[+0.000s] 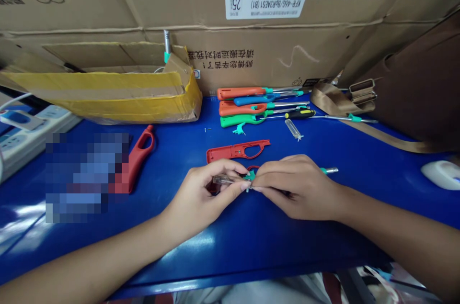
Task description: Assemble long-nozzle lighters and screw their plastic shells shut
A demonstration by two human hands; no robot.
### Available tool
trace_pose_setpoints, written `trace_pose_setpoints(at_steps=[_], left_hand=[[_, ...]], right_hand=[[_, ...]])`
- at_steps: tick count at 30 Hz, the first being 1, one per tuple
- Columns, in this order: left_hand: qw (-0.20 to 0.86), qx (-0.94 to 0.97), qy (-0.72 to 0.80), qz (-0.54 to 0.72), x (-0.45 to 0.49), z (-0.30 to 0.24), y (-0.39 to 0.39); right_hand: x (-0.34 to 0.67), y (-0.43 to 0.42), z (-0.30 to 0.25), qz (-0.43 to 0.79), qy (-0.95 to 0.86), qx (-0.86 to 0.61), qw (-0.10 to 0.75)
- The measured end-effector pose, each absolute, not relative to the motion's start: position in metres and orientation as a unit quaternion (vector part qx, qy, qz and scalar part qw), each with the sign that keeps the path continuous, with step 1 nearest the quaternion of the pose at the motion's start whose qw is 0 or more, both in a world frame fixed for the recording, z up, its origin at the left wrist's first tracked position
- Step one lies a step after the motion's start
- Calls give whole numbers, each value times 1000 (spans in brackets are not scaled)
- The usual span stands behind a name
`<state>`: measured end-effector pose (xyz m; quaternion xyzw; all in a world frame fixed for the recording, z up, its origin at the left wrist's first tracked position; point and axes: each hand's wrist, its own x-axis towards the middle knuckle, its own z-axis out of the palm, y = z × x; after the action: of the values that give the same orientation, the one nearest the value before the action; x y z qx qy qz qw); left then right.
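My left hand (206, 191) is closed around a small clear lighter fuel tank (223, 179), thumb and fingertips near its end. Close against it, my right hand (298, 186) pinches at the tank's tip beside a teal plastic piece (250, 177); its fingers hide what they grip. Under both hands lies a red lighter part, mostly covered, and a metal tube tip (330, 170) sticks out past my right hand. Just beyond is an open red lighter shell half (233, 152), hollow side up. Farther back lie a loose teal trigger piece (239, 129) and another clear tank (293, 129).
Several orange, blue and green utility lighters (240, 108) lie at the back with a yellow-black screwdriver (300, 114). A yellow-taped carton (143, 103) and a power strip (43, 124) stand left, near another red lighter (141, 160). A white mouse (442, 174) is at right.
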<state>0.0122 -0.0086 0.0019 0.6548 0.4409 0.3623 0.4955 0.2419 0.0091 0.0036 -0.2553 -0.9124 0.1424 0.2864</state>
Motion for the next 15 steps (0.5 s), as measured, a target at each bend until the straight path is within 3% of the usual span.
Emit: trace_pose_setpoints(at_steps=[15], left_hand=[[465, 687, 424, 364, 10, -2, -7]], right_hand=[[243, 12, 5, 123, -920, -300, 221]])
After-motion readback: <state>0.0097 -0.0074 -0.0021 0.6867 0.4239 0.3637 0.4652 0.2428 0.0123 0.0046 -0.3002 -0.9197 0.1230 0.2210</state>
